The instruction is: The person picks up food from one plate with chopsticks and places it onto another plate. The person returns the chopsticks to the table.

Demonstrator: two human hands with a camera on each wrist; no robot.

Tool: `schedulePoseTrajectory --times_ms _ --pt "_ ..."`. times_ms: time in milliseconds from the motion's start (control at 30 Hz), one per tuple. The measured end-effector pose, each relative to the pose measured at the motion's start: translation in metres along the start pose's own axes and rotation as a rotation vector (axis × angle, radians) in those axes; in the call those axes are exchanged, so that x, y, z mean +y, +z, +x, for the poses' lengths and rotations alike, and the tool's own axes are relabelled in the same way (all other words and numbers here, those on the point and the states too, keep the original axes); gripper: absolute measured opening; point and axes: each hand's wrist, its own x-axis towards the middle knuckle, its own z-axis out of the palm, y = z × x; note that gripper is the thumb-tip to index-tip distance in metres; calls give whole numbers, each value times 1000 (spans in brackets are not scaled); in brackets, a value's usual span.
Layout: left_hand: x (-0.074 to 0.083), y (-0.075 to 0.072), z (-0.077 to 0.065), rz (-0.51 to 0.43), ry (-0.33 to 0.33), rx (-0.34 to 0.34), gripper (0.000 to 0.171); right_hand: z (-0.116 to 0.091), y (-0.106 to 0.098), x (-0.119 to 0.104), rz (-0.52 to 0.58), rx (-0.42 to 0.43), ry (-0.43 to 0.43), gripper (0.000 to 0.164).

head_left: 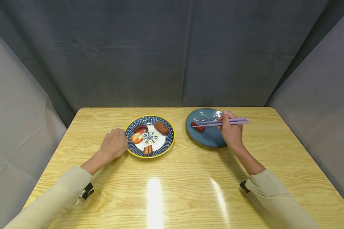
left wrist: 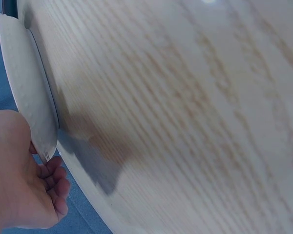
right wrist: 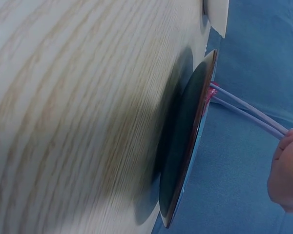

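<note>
My left hand (head_left: 114, 143) grips the left rim of a patterned plate (head_left: 167, 147) with a yellow edge; in the left wrist view its fingers curl at the rim. On that plate lie a shrimp (head_left: 135, 138), a dark red curled piece (head_left: 140, 128), a brown block of food (head_left: 161, 128) and a small striped piece of meat (head_left: 147, 149). My right hand (head_left: 232, 132) holds a pair of lilac chopsticks (head_left: 238, 121) over a blue plate (head_left: 207, 139) with white blossoms. The chopstick tips are at a red piece of food (head_left: 200, 128) on its left side.
Both plates stand on a light wooden table (head_left: 183, 187), the blue one to the right with a gap between them. A dark grey curtain (head_left: 132, 63) hangs behind the table's back edge, and pale cloth walls (head_left: 318, 95) flank it.
</note>
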Motion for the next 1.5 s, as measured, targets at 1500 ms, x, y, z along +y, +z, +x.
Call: schedulePoseTrajectory --times_ms 1500 --pt "0 2 1 8 -6 -17 25 17 38 0 303 -339 110 39"
